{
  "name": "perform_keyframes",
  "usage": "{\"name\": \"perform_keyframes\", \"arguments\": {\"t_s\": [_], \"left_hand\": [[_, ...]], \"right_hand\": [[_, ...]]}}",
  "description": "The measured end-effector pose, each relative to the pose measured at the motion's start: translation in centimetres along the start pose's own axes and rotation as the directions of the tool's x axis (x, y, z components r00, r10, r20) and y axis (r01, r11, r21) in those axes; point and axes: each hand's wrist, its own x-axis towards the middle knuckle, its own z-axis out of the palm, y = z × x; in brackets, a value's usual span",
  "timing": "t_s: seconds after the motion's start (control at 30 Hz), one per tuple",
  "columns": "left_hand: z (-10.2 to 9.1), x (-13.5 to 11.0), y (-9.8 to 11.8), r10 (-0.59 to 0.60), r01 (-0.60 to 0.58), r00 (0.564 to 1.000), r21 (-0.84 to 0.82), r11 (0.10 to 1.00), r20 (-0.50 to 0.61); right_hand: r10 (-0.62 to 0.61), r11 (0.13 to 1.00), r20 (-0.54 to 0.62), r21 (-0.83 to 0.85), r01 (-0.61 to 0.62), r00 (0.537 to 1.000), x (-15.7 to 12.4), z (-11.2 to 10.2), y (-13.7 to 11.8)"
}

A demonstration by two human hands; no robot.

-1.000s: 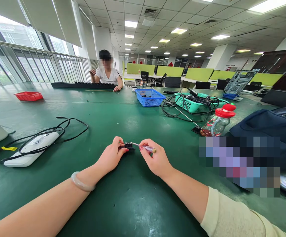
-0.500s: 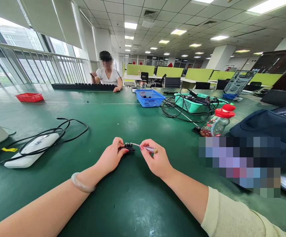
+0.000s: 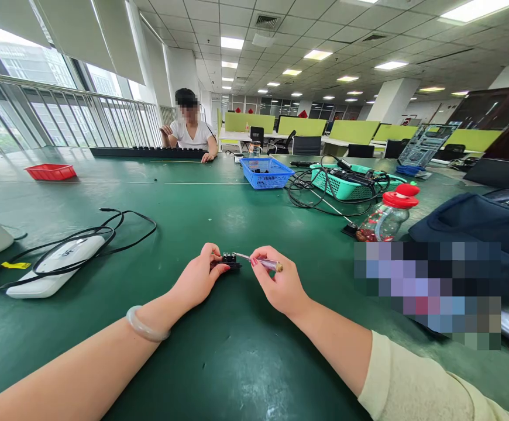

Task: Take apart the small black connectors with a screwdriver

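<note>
A small black electrical part (image 3: 229, 259) lies on the green table (image 3: 219, 362) in front of me. My left hand (image 3: 198, 276) pinches it from the left with thumb and fingers closed on it. My right hand (image 3: 281, 283) grips a small screwdriver (image 3: 261, 262) with a clear handle. Its metal tip points left and touches the top of the black part. A pale bangle sits on my left wrist.
A white device (image 3: 55, 264) wrapped in black cable lies at left. Behind stand a red tray (image 3: 51, 171), a blue basket (image 3: 266, 172), a teal basket (image 3: 351, 182) with cables, and a red-capped bottle (image 3: 388, 215). A dark bag (image 3: 478, 225) sits right. Another person (image 3: 189, 131) sits at the far side.
The screwdriver handle has shifted very slightly to the right in my right hand. Both hands stay on the black part and the tool.
</note>
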Motion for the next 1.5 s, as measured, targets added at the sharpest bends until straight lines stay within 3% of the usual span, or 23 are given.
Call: {"name": "perform_keyframes", "arguments": {"t_s": [0.87, 0.97, 1.1, 1.5], "left_hand": [[-0.1, -0.1, 0.4, -0.007, 0.007, 1.0, -0.02, 1.0, 0.021], [0.0, -0.1, 0.3, -0.001, 0.002, 1.0, -0.037, 0.999, 0.021], [0.0, -0.1, 0.4, -0.004, 0.005, 1.0, -0.039, 0.999, 0.014], [0.2, -0.1, 0.2, 0.024, -0.023, 1.0, -0.073, 0.997, 0.011]], "right_hand": [[-0.011, 1.0, -0.016, -0.008, 0.011, 1.0, 0.0, -0.1, -0.1], [-0.087, 0.996, -0.108, -0.034, 0.084, 0.99, 0.0, -0.1, -0.1], [-0.306, 0.951, -0.215, -0.118, 0.286, 0.928, 0.0, -0.2, -0.4], [-0.553, 0.814, -0.081, -0.262, 0.518, 0.829, -0.2, -0.5, -1.1]]}}
